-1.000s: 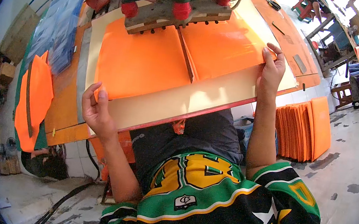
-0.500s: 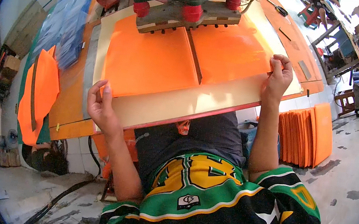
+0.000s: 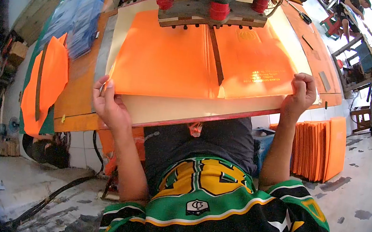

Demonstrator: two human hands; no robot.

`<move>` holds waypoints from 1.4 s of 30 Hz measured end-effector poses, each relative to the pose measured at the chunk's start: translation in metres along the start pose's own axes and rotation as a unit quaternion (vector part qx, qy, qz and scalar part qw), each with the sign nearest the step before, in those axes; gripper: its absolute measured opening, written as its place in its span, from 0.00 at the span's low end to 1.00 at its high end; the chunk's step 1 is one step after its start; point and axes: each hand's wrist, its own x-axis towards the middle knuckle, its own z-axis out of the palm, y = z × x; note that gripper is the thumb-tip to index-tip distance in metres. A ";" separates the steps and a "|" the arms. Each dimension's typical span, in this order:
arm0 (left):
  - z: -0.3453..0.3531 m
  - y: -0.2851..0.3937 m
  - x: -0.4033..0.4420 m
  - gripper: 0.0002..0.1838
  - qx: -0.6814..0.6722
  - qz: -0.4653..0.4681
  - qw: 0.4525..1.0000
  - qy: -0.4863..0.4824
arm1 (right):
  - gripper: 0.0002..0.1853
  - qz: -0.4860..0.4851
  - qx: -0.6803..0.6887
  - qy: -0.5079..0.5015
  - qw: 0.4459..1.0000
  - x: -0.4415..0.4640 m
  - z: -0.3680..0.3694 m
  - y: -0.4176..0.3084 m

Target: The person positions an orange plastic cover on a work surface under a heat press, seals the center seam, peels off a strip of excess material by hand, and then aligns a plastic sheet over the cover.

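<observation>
An orange folder cover (image 3: 169,62) lies spread across a cream board (image 3: 172,110) with a red front edge. Down its middle runs a dark strip (image 3: 216,56). Gold lettering (image 3: 264,75) and a faint gold emblem (image 3: 247,35) show on its right half. My left hand (image 3: 113,106) pinches the near left corner between thumb and fingers. At the near right corner, my right hand (image 3: 299,95) is closed on the cover's edge. The head of a press (image 3: 213,12) with red fittings hangs over the far part and hides some of it.
Another orange cover (image 3: 49,84) hangs over the table's left side, near clear plastic sheets (image 3: 79,13). A stack of orange covers (image 3: 315,149) stands on the floor at right. Scissors (image 3: 305,16) lie at the back right. A person (image 3: 353,9) sits beyond, by another table.
Gold lettering and an emblem now show on the cover's right half, where none was visible before. Both hands still hold the near corners. The view has shifted slightly.
</observation>
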 end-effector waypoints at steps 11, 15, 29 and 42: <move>-0.035 0.032 -0.044 0.09 0.096 0.106 0.990 -0.011 | 0.11 0.031 -0.113 -0.204 0.972 0.007 -0.063 -0.077; -0.062 0.049 -0.060 0.09 0.162 0.158 0.974 -0.008 | 0.12 0.027 -0.118 -0.334 0.935 0.009 -0.074 -0.103; -0.100 0.052 -0.072 0.22 -0.146 0.016 0.988 -0.054 | 0.18 0.074 -0.135 -0.450 0.880 -0.001 -0.073 -0.131; -0.119 0.020 -0.067 0.29 -0.003 0.013 0.991 -0.131 | 0.33 0.211 -0.164 -0.434 0.860 0.004 -0.073 -0.104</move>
